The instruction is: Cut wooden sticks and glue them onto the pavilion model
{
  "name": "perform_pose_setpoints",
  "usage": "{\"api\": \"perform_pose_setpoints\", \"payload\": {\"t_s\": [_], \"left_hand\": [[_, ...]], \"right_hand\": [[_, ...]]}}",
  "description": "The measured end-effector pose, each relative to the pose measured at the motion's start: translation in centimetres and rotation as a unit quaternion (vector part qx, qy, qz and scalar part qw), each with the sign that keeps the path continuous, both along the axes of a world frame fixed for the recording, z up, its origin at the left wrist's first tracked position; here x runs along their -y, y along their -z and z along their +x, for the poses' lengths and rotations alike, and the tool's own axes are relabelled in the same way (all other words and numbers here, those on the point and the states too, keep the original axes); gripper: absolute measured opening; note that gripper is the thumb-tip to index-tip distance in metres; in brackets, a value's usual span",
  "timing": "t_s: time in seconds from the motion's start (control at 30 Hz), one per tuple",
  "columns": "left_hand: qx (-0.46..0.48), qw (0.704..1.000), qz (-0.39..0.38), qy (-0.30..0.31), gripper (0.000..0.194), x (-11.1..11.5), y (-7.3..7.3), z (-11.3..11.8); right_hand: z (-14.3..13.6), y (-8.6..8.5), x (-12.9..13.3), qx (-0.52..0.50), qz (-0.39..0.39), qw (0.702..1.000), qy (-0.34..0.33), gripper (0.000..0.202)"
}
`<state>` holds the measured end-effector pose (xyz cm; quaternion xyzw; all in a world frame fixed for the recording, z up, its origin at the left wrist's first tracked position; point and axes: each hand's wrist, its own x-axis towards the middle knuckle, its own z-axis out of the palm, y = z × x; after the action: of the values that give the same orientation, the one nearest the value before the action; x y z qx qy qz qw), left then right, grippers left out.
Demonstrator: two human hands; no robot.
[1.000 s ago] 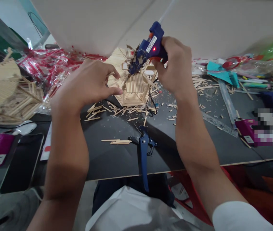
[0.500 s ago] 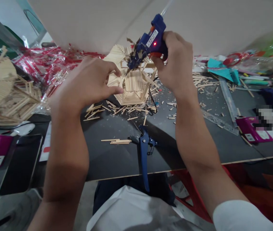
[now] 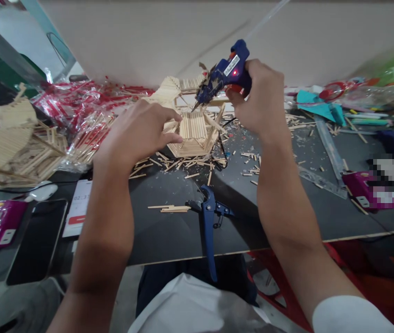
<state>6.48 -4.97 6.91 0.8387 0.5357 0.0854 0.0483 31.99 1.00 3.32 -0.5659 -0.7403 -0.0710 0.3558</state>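
My right hand is wrapped round a blue glue gun with a lit red light and brown residue crusted near its nozzle. The nozzle points down left, just above the slatted panel of a model built from thin wooden sticks. My left hand is at the panel's left side, thumb and forefinger at the two ends of its edge stick. Its other fingers are curled and partly hidden. Blue cutters lie in front, beside several loose sticks.
Another stick model stands at the left, near red-and-clear plastic wrappers. Phones and a purple box lie front left. Stick offcuts litter the dark table. Rulers and another purple box lie right.
The glue gun's nozzle has shifted slightly right along the panel's far edge. My left hand stays at the panel's left side. The whole view has moved a little.
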Motion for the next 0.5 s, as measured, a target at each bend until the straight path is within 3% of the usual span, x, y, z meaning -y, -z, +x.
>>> {"api": "perform_pose_setpoints", "payload": {"t_s": [0.33,0.5], "left_hand": [[-0.026,0.999,0.003,-0.035,0.047,0.8,-0.1,0.6],[-0.02,0.999,-0.002,-0.033,0.044,0.9,-0.1,0.7]], "right_hand": [[0.9,-1.7,1.4,0.01,-0.064,0.997,0.051,0.022],[2.1,-2.1,1.6,0.048,-0.132,0.98,0.144,0.029]]}}
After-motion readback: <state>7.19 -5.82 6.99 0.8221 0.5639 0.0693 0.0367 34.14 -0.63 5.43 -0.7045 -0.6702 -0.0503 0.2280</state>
